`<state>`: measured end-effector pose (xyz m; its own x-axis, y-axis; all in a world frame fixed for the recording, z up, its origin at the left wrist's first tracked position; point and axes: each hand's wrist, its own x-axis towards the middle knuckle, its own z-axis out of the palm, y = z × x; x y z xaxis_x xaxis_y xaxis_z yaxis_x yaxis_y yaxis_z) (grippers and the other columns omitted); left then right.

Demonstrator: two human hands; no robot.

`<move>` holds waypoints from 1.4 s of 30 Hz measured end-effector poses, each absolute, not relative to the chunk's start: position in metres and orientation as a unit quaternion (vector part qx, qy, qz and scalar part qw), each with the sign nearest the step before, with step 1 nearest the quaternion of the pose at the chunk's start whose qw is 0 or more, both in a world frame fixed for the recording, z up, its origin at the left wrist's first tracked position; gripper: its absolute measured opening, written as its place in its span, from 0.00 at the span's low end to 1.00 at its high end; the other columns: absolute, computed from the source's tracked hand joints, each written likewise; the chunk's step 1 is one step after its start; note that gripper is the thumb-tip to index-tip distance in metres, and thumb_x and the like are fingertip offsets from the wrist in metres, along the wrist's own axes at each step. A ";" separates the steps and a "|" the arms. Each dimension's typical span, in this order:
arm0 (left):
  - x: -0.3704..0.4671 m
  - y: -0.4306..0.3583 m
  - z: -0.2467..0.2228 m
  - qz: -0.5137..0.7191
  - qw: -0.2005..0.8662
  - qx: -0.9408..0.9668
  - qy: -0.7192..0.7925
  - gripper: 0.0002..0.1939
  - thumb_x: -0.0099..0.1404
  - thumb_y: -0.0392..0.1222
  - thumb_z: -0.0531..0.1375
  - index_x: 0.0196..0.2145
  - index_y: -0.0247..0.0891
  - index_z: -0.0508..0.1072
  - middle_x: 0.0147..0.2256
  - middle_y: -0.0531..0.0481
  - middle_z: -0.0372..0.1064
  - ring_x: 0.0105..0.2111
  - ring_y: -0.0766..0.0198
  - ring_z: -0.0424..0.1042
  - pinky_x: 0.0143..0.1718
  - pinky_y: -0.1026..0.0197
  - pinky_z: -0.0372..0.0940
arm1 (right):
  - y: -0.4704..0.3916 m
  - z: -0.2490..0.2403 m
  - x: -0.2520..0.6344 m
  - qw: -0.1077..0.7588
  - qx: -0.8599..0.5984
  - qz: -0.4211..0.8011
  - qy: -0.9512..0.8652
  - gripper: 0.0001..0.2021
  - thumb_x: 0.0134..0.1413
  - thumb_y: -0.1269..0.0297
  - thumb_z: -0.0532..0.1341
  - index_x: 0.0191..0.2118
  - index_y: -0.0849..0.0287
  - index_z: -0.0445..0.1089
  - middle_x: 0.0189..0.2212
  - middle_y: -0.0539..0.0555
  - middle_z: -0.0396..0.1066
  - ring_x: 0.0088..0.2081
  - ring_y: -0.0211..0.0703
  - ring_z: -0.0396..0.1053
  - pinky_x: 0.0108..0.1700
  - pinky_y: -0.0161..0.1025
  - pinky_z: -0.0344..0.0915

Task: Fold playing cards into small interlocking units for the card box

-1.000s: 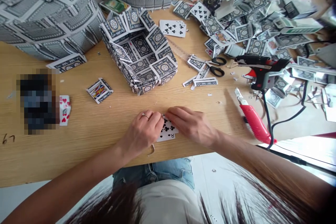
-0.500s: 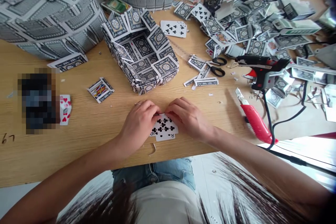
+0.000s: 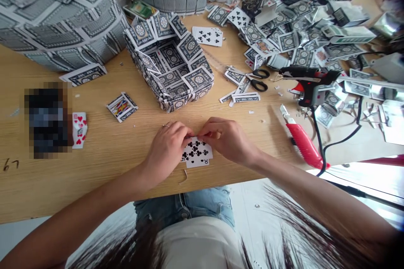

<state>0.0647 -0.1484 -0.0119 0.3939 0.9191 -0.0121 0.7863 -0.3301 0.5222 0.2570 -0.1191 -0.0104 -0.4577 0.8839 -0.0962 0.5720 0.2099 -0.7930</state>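
Head view shows both hands working one club card (image 3: pixel 196 154) that lies face up on the table (image 3: pixel 126 155) near its front edge, just ahead of the person's lap. Left hand (image 3: pixel 168 145), ring on one finger, has its fingers curled down and closed onto the card's upper left edge; right hand (image 3: pixel 227 138) is pinched, thumb against forefinger, on the upper right edge. The far edge appears to be lifted or folded between the two grips, though the fingers hide the crease itself and I cannot tell how far it is turned over. Judgement: the step in hand is a fold along the card's far edge; done well, it wants both pinches level, the card's near part kept flat on the table, and the crease pressed out from the middle so that it runs straight. Uneven pressure would likely skew the fold. A small curled scrap (image 3: pixel 183 176) lies just below the card. Beyond the hands stands an open box (image 3: pixel 170 65) built from folded cards, with a folded card (image 3: pixel 121 107) to its left. To the right lie scissors (image 3: pixel 259 80), a glue gun (image 3: pixel 311 82) with its cord trailing off the table, and a red knife (image 3: pixel 303 143), all well apart from the hands. Loose cards (image 3: pixel 299 29) crowd the far right.
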 end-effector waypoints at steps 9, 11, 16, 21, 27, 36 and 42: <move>0.059 -0.148 -0.009 0.146 0.270 0.770 0.560 0.04 0.64 0.34 0.62 0.37 0.39 0.76 0.39 0.49 0.70 0.42 0.58 0.69 0.45 0.54 0.62 | -0.122 -0.022 0.265 0.230 -0.415 0.321 -0.820 0.04 0.55 0.73 0.65 0.32 0.58 0.77 0.28 0.49 0.71 0.30 0.35 0.68 0.37 0.37 0.58; 0.059 -0.150 -0.009 0.160 0.267 0.767 0.561 0.02 0.63 0.35 0.63 0.35 0.39 0.76 0.38 0.50 0.71 0.41 0.59 0.69 0.45 0.55 0.62 | -0.121 -0.027 0.269 0.249 -0.370 0.282 -0.850 0.04 0.57 0.72 0.63 0.33 0.58 0.76 0.29 0.50 0.72 0.31 0.37 0.69 0.39 0.39 0.58; 0.060 -0.159 -0.014 0.191 0.171 0.801 0.542 0.05 0.64 0.32 0.61 0.32 0.39 0.75 0.30 0.54 0.70 0.34 0.62 0.69 0.37 0.57 0.59 | -0.118 -0.031 0.275 0.256 -0.270 0.201 -0.906 0.07 0.62 0.71 0.58 0.38 0.61 0.75 0.32 0.53 0.75 0.33 0.40 0.69 0.37 0.41 0.59; 0.062 -0.162 -0.013 0.173 0.031 0.857 0.484 0.09 0.67 0.33 0.58 0.29 0.39 0.72 0.27 0.54 0.68 0.30 0.63 0.67 0.38 0.56 0.57 | -0.118 -0.024 0.277 0.229 -0.196 0.116 -0.947 0.10 0.65 0.72 0.53 0.43 0.65 0.72 0.35 0.57 0.76 0.36 0.43 0.69 0.38 0.43 0.60; 0.065 -0.164 -0.007 0.161 -0.054 0.888 0.426 0.09 0.66 0.30 0.58 0.29 0.36 0.72 0.25 0.55 0.67 0.27 0.63 0.65 0.35 0.57 0.57 | -0.114 -0.012 0.277 0.162 -0.148 0.054 -0.974 0.14 0.67 0.73 0.50 0.36 0.63 0.72 0.35 0.56 0.75 0.37 0.41 0.68 0.39 0.41 0.59; 0.061 -0.169 -0.004 0.138 -0.080 0.909 0.385 0.06 0.67 0.29 0.57 0.35 0.32 0.74 0.27 0.52 0.71 0.28 0.64 0.68 0.37 0.57 0.59 | -0.121 -0.006 0.274 0.131 -0.146 0.018 -0.980 0.13 0.65 0.74 0.53 0.32 0.63 0.72 0.35 0.55 0.74 0.36 0.42 0.66 0.37 0.42 0.56; 0.059 -0.177 -0.006 0.108 -0.072 0.912 0.389 0.12 0.68 0.29 0.54 0.45 0.29 0.74 0.37 0.46 0.77 0.36 0.63 0.72 0.39 0.57 0.61 | -0.121 -0.005 0.274 0.104 -0.186 0.055 -0.975 0.15 0.66 0.74 0.50 0.33 0.61 0.73 0.36 0.56 0.74 0.36 0.43 0.65 0.37 0.43 0.55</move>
